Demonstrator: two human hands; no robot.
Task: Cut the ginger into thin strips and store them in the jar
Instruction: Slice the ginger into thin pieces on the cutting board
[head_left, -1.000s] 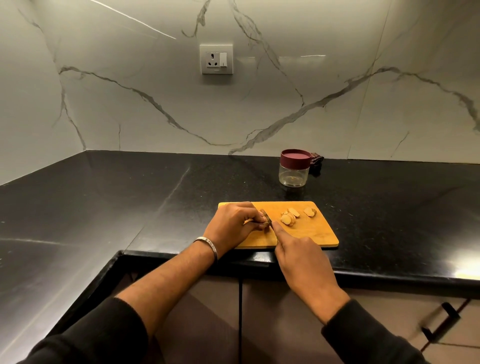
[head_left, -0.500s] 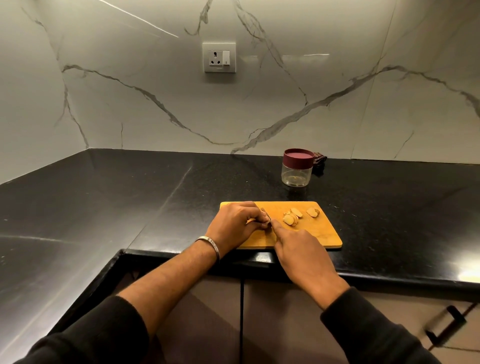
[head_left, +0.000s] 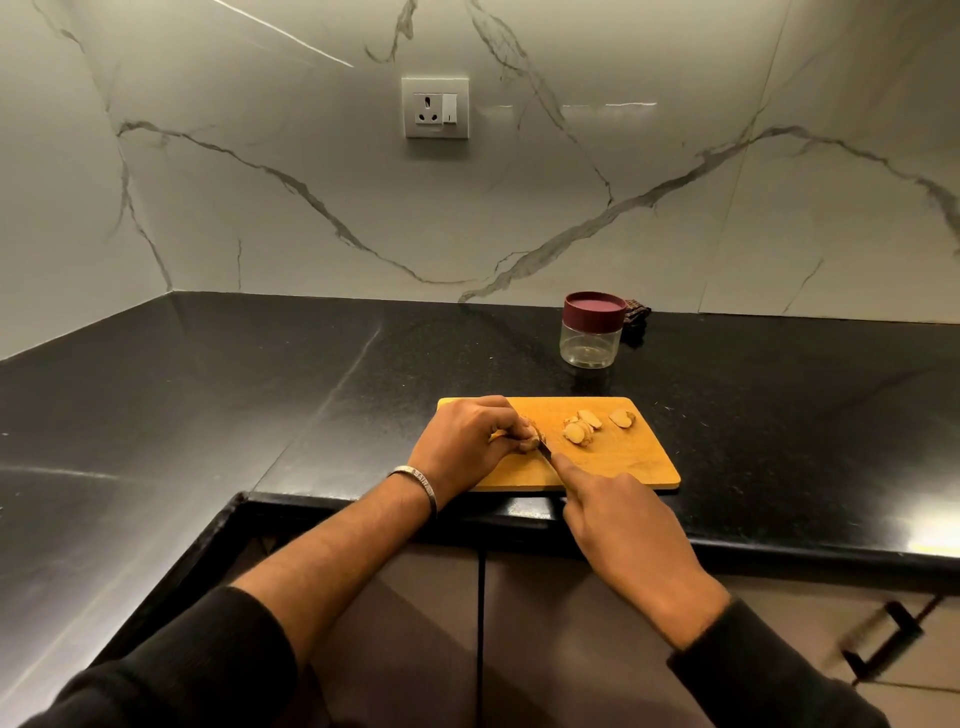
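A black stone counter (head_left: 218, 415) runs into a corner, glossy with streaks of reflected light, under walls of white marble (head_left: 675, 208) veined in grey. A socket (head_left: 436, 107) sits on the back wall. Below the counter's edge are brown cabinet doors (head_left: 431, 623), with a dark handle (head_left: 883, 639) at the right.

A wooden board (head_left: 623, 457) lies at the counter's front edge. Toward its far side lie ginger slices (head_left: 582, 430), one more (head_left: 622, 418) just to their right. The left hand (head_left: 467, 441), a metal bangle (head_left: 418, 483) on its wrist, curls its fingers over the ginger (head_left: 531, 434) on the board. The right hand (head_left: 623, 525) grips a knife (head_left: 544, 451), forefinger stretched along it; only a bit of blade shows, touching the ginger.

Behind the board, well apart, stands a clear jar (head_left: 592, 338) with a maroon lid (head_left: 595, 306) on. A dark object (head_left: 635, 317) behind it is partly hidden.
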